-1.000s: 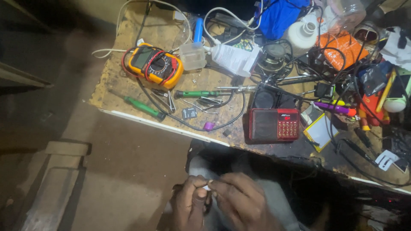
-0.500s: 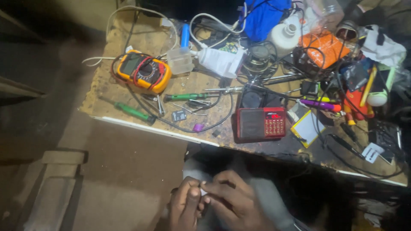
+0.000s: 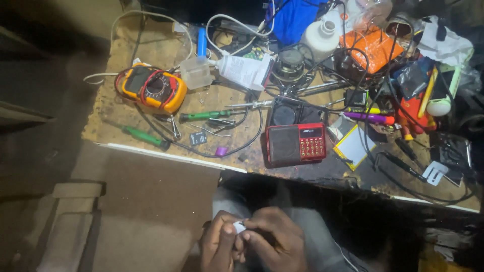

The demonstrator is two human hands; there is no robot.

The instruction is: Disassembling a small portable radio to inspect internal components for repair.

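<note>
Pinching a small white piece (image 3: 239,226) — left hand (image 3: 219,247) and right hand (image 3: 275,242) both clamped on it.

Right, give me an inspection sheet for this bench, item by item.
Surface: worn wooden workbench, scuffed, white strip along the front edge.
Job's things: small white part, pinched between both hands over the lap, below the bench edge.
Clutter: yellow multimeter; red pocket radio; two green screwdrivers; white bottle; blue cloth; orange box.
Hands: left hand and right hand close together, fingertips on the part.
Cables: white cable looping at the back; black leads running across the bench.
Surroundings: dim floor on the left; little else visible.
</note>
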